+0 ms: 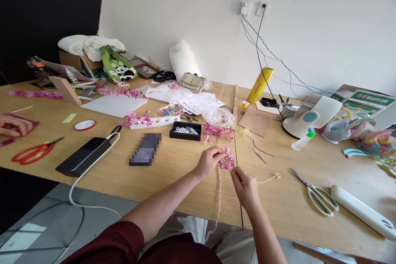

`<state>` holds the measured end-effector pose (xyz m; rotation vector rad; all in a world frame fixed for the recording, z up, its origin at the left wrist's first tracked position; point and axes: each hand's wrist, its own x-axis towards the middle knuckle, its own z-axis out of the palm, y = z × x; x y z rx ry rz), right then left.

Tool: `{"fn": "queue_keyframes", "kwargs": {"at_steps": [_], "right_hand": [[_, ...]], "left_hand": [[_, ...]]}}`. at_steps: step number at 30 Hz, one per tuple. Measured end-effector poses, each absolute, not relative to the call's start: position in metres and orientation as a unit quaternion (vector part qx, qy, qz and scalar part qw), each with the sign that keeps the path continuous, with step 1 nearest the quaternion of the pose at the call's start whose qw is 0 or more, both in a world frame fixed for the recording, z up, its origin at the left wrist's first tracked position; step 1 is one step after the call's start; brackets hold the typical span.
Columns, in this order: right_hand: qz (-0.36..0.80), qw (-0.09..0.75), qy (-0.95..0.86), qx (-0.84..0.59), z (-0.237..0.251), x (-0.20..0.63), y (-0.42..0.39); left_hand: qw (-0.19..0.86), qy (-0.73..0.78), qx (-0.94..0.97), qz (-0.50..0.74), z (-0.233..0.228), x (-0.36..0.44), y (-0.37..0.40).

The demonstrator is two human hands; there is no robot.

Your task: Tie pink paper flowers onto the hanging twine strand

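My left hand (211,161) is closed in a pinch at the edge of a small bunch of pink and white flowers (228,159). Close by on the right, my right hand (246,185) is a closed fist on a thin pale cord, gripped right beside the blossoms. A cord end with a small loop (277,176) lies on the table past that hand. From the flowers a bundle of pale twisted cords (219,198) hangs over the table edge toward my lap. The exact spot where my fingers grip is too small to make out.
Loose pink flowers (218,130) and a black tray (185,131) lie behind my hands. Cream-handled scissors (321,200), a white fan (312,117) and tweezers (259,155) are rightward. A phone (145,149), a black power bank (83,156) and another person's hand (14,126) are leftward.
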<state>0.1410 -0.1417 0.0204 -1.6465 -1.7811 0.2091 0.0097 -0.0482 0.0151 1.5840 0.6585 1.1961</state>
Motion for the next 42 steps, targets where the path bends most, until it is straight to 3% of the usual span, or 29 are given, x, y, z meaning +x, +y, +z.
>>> {"fn": "queue_keyframes", "kwargs": {"at_steps": [4,8,11,14,16,22,32,37,42], "right_hand": [[-0.016,0.235,-0.745,-0.625,0.046,0.129,-0.141],[0.003,0.190,-0.787,-0.587,0.086,0.162,-0.122],[0.112,0.280,-0.755,-0.582,0.085,0.187,-0.113],[0.183,0.402,-0.669,-0.598,0.056,0.186,-0.117],[0.204,0.439,-0.636,-0.601,0.036,0.170,-0.126],[0.212,0.454,-0.619,-0.605,0.018,0.125,-0.145],[0.342,0.528,-0.545,-0.554,0.010,0.148,-0.145],[0.287,0.497,-0.571,-0.587,0.010,0.148,-0.150],[0.111,0.305,-0.686,-0.651,0.033,0.139,-0.155]], "left_hand": [[0.331,0.276,0.784,0.446,0.012,0.014,-0.040],[0.372,0.097,0.868,0.313,0.023,0.014,-0.045],[0.485,0.038,0.817,0.308,0.030,0.012,-0.052],[0.581,0.119,0.687,0.419,0.027,0.010,-0.055],[0.575,0.180,0.630,0.490,0.022,0.011,-0.055],[0.470,0.251,0.624,0.572,0.013,0.012,-0.060],[0.601,0.192,0.572,0.525,0.020,0.012,-0.079],[0.585,0.233,0.577,0.521,0.011,0.020,-0.073],[0.418,0.284,0.714,0.484,0.002,0.029,-0.059]]}}
